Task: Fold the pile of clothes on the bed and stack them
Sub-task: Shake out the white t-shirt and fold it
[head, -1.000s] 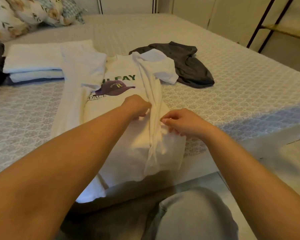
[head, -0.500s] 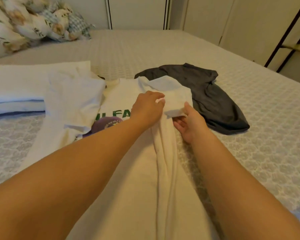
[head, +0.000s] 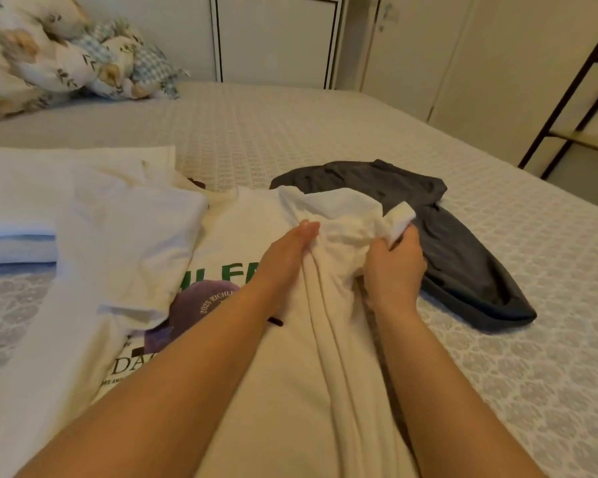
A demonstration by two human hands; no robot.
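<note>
A white T-shirt (head: 242, 236) with green letters and a purple cap print lies face up on the bed (head: 290, 132), its right side folded inward. My left hand (head: 283, 257) presses flat on the shirt near the shoulder, fingers straight. My right hand (head: 394, 267) grips the shirt's right sleeve (head: 356, 215) and lifts its hem. A second white garment (head: 118, 243) overlaps the shirt's left side. A dark grey garment (head: 463, 257) lies crumpled to the right. Folded white and blue clothes (head: 18, 236) are stacked at the left.
Floral pillows (head: 49, 60) sit at the far left of the bed. White wardrobe doors (head: 277, 36) stand behind it. A dark metal shelf frame (head: 573, 94) stands at the right, beyond the bed's edge.
Both hands moved from the shirt's middle up to its shoulder. My right hand took hold of the sleeve and bunched it inward. The camera came closer.
</note>
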